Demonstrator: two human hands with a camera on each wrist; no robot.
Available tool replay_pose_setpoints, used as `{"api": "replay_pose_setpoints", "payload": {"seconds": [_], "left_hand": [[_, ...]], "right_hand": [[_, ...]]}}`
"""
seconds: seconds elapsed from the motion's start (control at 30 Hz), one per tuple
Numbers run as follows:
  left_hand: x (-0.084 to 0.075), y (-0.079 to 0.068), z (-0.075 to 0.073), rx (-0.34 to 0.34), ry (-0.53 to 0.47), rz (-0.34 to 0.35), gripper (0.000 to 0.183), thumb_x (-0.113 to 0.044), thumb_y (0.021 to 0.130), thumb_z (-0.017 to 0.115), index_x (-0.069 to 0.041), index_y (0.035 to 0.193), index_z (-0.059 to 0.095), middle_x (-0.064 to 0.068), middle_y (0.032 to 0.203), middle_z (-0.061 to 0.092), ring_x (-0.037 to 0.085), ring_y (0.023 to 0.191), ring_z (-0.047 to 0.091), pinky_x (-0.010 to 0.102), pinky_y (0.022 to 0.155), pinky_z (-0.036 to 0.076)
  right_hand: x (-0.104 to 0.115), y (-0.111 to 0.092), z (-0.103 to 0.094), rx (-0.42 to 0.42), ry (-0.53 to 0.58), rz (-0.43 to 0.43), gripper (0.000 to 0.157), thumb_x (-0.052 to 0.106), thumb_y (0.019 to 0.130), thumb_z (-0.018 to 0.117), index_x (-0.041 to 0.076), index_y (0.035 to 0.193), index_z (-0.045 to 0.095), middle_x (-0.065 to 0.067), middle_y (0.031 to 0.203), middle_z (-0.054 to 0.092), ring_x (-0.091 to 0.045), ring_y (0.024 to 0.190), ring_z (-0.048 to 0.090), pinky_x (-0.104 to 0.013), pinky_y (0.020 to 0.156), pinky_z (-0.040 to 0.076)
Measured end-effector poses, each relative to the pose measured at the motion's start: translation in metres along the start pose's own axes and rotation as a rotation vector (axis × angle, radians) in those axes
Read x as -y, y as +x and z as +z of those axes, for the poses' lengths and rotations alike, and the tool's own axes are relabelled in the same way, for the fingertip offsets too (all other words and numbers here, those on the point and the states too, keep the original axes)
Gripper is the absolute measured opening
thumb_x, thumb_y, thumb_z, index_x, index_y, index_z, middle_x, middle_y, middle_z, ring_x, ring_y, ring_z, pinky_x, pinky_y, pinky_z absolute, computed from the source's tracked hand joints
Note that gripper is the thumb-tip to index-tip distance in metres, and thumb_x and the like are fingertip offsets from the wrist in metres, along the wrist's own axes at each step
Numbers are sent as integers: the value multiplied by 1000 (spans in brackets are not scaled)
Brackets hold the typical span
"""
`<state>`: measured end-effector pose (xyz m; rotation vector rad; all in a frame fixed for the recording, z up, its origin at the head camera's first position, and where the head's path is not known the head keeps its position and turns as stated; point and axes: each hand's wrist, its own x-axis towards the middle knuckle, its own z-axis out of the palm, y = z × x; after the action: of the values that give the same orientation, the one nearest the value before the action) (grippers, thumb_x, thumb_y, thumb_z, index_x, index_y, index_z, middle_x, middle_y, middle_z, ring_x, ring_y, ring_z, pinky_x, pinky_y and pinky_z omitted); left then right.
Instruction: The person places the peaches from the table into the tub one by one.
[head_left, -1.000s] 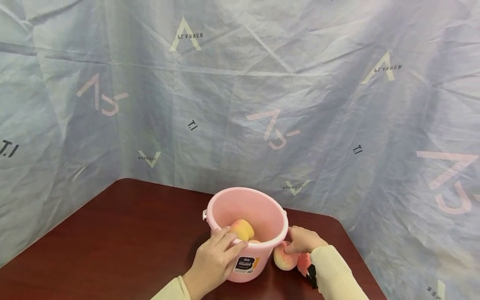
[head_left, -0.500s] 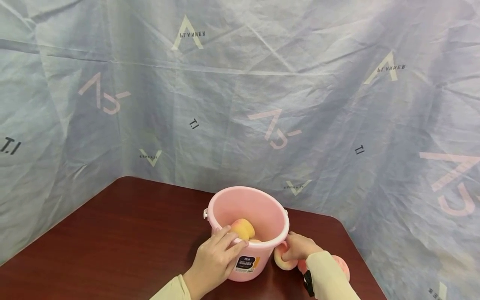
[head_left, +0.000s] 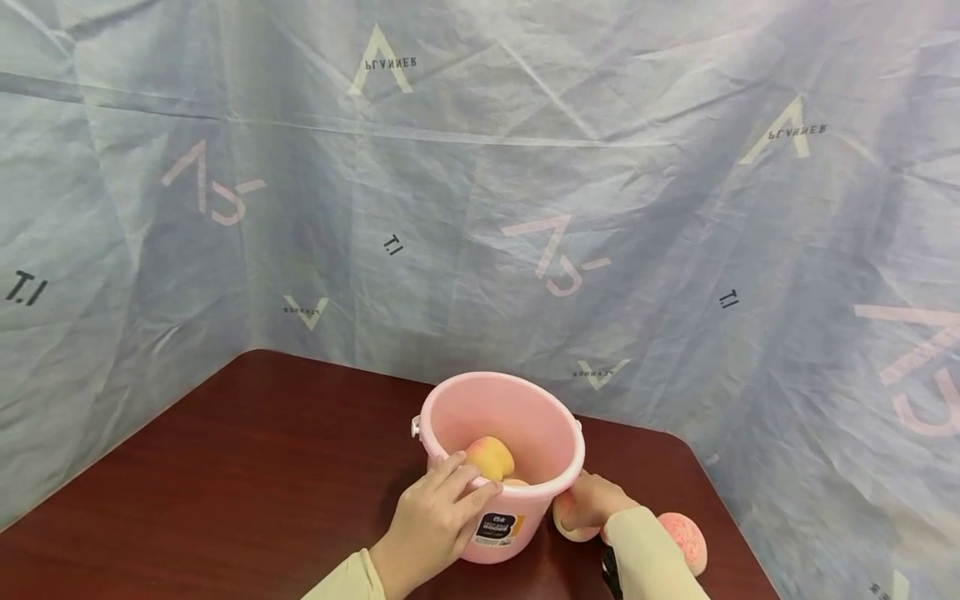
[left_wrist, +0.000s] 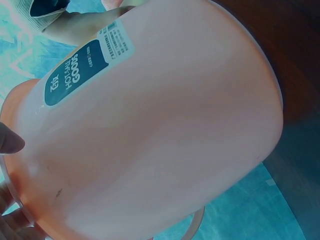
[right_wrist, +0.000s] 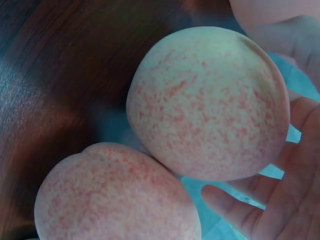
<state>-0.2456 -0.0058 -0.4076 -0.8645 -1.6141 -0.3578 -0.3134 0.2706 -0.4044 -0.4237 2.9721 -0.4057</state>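
A pink plastic bucket stands on the table with a label on its front wall. My left hand grips its near rim, fingers over the edge and thumb outside. Inside lie a yellow-red peach and part of another one. Low at the bucket's right side, my right hand holds a pale peach speckled with red, the thumb on one side and fingers on the other. In the right wrist view a second speckled peach sits right against the held one; the wrist largely hides it in the head view.
Farther right on the dark red-brown table, a pink peach lies beyond my right sleeve. A wrinkled grey printed cloth hangs behind the table. The bucket's white handle joint sticks out at its left.
My right fingers have closed further round the peach beside the bucket. The right forearm has shifted left, uncovering the far-right peach. My left hand has kept its grip on the rim.
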Motion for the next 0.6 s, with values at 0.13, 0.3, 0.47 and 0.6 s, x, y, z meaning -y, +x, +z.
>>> {"api": "replay_pose_setpoints", "payload": {"seconds": [0.13,0.3,0.47,0.6], "left_hand": [[0,2,0,-1,1,4,33,-18,99,39,-19,96,72,4,96,65,24,93,64,33,76,56],[0,3,0,-8,8,11,33,-18,99,38,-19,96,72,4,96,65,24,93,63,34,78,55],[-1,3,1,-12,9,9,33,-18,100,39,-18,95,72,4,95,65,24,93,64,34,79,55],[-2,2,1,-21,2,4,32,-17,99,40,-19,95,71,4,95,64,24,92,64,34,76,56]], "right_hand": [[1,0,1,43,27,-21,40,3,64,67,13,101,56,-1,79,49,-21,56,43,-32,48,34],[2,-3,4,102,42,-63,30,-1,65,59,18,87,51,3,70,47,-16,45,34,-24,37,24],[0,-2,7,100,70,-92,32,-5,59,58,17,78,48,6,68,45,-18,56,40,-25,39,26],[0,-1,10,97,45,-116,30,-7,56,58,15,75,47,6,70,46,-15,60,42,-27,46,33]]}}
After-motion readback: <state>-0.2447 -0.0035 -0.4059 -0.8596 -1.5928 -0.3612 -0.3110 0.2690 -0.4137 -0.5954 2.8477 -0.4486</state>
